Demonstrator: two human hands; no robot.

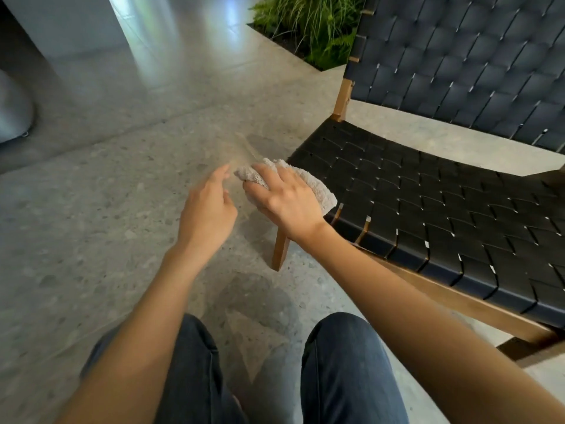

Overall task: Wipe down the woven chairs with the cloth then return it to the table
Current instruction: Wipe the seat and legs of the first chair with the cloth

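Head view. Speckled grey stone floor [122,209], polished, with glare off it beyond the chair. A sunken bed of grass and fern [312,29] sits behind the chair's back corner.

Woven chair [428,215]: flat black straps in a basket weave, matte and slightly ridged, on a brown wooden frame. The tilted backrest [458,62] has the same weave. One wooden leg [280,252] stands under the near corner.

Cloth [321,191]: pale grey terry, nubby, bunched into a lump at that same corner of the seat, part of it overhanging the edge.

Right hand [284,200]: on top of the cloth, fingers curled over the wad and gripping it.

Left hand [208,209]: off the chair over the floor, holding nothing, fingers loosely out and blurred. Its fingertips are just beside the cloth's free end; I cannot tell if they touch.

Judgement: the whole seat lies rightward from the cloth, its long front rail running right and nearer. The right hand is nearer and should sweep that way. No table is in view.
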